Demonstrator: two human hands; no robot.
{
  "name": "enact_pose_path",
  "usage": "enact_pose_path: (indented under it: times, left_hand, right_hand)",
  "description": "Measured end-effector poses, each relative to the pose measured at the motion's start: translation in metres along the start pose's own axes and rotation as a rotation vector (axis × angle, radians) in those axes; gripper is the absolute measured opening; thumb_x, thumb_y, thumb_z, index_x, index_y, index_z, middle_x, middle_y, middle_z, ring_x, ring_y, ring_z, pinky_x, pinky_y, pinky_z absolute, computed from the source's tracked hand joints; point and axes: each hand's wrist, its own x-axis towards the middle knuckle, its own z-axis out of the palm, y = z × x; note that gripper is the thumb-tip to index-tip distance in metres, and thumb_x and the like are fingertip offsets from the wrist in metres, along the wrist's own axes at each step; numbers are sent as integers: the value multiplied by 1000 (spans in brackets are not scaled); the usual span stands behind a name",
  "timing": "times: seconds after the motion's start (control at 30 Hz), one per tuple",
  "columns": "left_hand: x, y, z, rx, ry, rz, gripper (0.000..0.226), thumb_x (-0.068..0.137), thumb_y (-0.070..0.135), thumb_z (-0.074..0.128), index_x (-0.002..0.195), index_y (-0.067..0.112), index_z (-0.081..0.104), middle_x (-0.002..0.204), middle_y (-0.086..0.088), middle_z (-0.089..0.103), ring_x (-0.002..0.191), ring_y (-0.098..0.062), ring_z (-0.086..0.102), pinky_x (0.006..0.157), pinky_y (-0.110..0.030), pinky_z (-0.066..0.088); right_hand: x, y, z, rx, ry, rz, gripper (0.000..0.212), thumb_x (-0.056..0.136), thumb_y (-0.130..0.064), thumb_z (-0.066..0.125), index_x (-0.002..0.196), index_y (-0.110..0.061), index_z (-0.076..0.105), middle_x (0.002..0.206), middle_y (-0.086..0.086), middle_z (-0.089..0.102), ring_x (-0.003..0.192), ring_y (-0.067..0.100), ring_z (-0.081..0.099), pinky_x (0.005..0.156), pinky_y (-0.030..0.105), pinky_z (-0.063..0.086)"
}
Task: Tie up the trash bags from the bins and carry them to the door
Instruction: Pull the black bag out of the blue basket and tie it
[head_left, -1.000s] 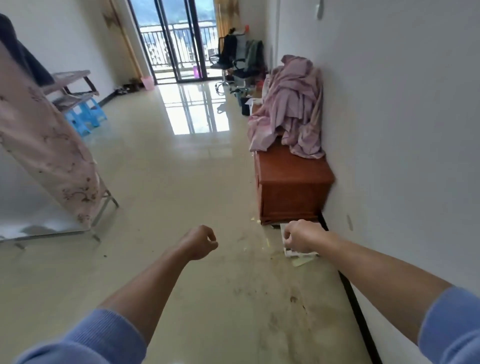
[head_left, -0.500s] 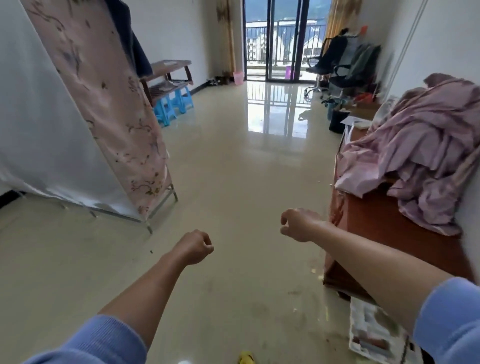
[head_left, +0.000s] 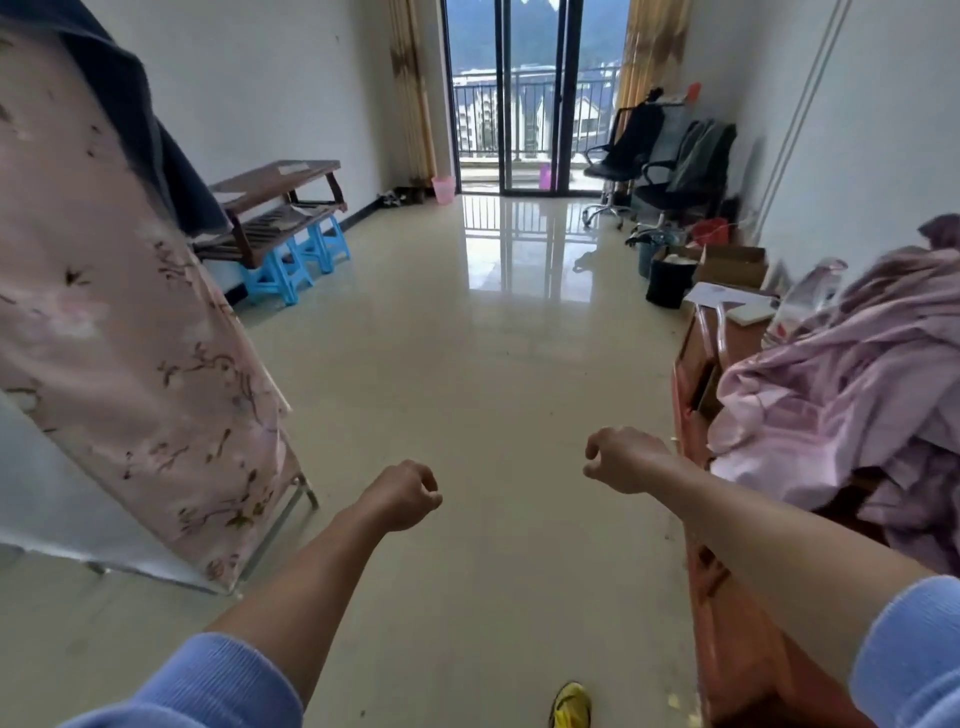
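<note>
My left hand (head_left: 402, 494) and my right hand (head_left: 621, 460) are held out over the bare floor, fingers curled in, holding nothing. A small pink bin (head_left: 444, 188) stands at the far end, left of the glass balcony door (head_left: 530, 98). A black bin (head_left: 666, 283) with pale contents stands on the right by the cardboard boxes. Whether a bag lines either bin is too small to tell. Both sleeves are light blue.
A floral fabric wardrobe (head_left: 124, 332) on a metal frame stands close on the left. A red-brown cabinet (head_left: 727, 597) heaped with pink cloth (head_left: 841, 395) lines the right wall. Farther off are blue stools (head_left: 291, 265), a wooden rack and office chairs (head_left: 670, 161). A yellow shoe (head_left: 570, 704) shows below.
The view has swung from the right wall toward the room and moved forward past the cabinet's near end. Both hands stayed curled; the right one has loosened slightly.
</note>
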Motion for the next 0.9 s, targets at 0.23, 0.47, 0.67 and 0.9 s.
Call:
enact_pose_path:
  times: [0.23, 0.47, 0.67, 0.9]
  left_hand:
    - [200, 28, -74, -5, 8, -21, 23, 88, 31, 61, 105, 17, 69, 111, -8, 69, 101, -23, 63, 82, -25, 45]
    - [373, 36, -165, -13, 49, -50, 23, 87, 30, 61, 103, 17, 70, 109, -6, 70, 100, -22, 64, 80, -24, 45]
    - [564, 40, -206, -14, 3, -33, 22, 87, 30, 63, 102, 16, 70, 108, -9, 70, 97, -23, 65, 78, -23, 45]
    - [788, 86, -283, 33, -76, 61, 23, 88, 29, 61, 106, 15, 66, 112, -8, 68, 102, -23, 64, 88, -28, 50]
  right_hand:
    - [224, -9, -50, 0, -40, -7, 37, 90, -45, 59, 122, -27, 60, 130, 2, 60, 114, 23, 59, 87, 29, 44]
    - [416, -46, -128, 5, 0, -98, 35, 89, -44, 57, 120, -29, 61, 125, 1, 62, 110, 22, 60, 77, 27, 41]
    - [591, -54, -153, -42, -5, -74, 33, 91, -42, 55, 120, -28, 61, 125, 1, 62, 110, 23, 60, 76, 29, 42]
    - [782, -36, -217, 57, 0, 137, 38, 91, -45, 56, 125, -28, 59, 130, 1, 59, 115, 22, 58, 86, 29, 44]
